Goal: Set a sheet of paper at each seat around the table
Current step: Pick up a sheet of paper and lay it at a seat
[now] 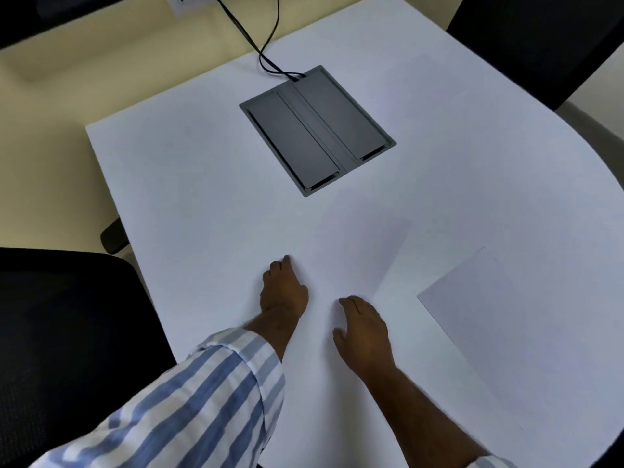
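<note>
A white sheet of paper (354,258) lies flat on the white table (202,170) in front of me, hard to tell from the tabletop; only its right edge shows clearly. My left hand (283,292) rests at the sheet's left side with its fingers curled under and one fingertip down. Whether it pinches the paper is hidden. My right hand (364,329) lies palm-down on the sheet's near part, holding nothing. A second sheet (489,319), looking greyer, lies flat to the right near the table's curved edge, apart from both hands.
A grey cable box (317,130) with two lids is set into the table's middle, and black cables (266,45) run from it to the wall. One black chair (60,332) stands at the near left, another (540,38) at the far right.
</note>
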`<action>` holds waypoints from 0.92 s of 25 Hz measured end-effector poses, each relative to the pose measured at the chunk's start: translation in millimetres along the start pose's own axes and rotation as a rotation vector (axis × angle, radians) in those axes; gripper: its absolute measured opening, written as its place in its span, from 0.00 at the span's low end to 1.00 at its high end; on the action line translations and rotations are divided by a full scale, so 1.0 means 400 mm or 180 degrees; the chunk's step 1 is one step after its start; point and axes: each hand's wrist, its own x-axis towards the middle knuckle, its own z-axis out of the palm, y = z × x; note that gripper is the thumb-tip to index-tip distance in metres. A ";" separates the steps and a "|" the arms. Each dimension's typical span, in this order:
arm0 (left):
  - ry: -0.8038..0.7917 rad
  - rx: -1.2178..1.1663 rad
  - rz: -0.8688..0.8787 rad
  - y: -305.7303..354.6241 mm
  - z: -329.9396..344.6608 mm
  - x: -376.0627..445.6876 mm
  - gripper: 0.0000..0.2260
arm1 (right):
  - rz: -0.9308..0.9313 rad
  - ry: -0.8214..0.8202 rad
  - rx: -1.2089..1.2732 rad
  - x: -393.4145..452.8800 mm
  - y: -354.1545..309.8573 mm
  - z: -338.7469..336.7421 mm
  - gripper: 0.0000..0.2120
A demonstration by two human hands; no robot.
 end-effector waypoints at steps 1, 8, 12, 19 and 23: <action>0.0044 -0.0072 0.0025 0.006 0.005 0.010 0.33 | 0.0041 0.0036 0.0023 -0.003 -0.008 0.005 0.29; -0.0094 -0.1963 -0.0638 0.044 -0.004 0.074 0.17 | 0.0087 0.0364 0.0170 0.005 -0.019 0.010 0.25; -0.0150 -0.2295 -0.0007 0.093 -0.035 0.071 0.10 | 0.1301 0.1420 0.1822 0.041 -0.031 0.001 0.18; -0.0678 -0.2972 0.0434 0.215 -0.130 0.088 0.07 | 0.3332 0.1675 0.4784 0.194 0.031 -0.134 0.17; -0.1177 -0.3464 0.0285 0.229 -0.191 0.099 0.11 | 0.3147 0.0424 0.5582 0.239 0.070 -0.206 0.25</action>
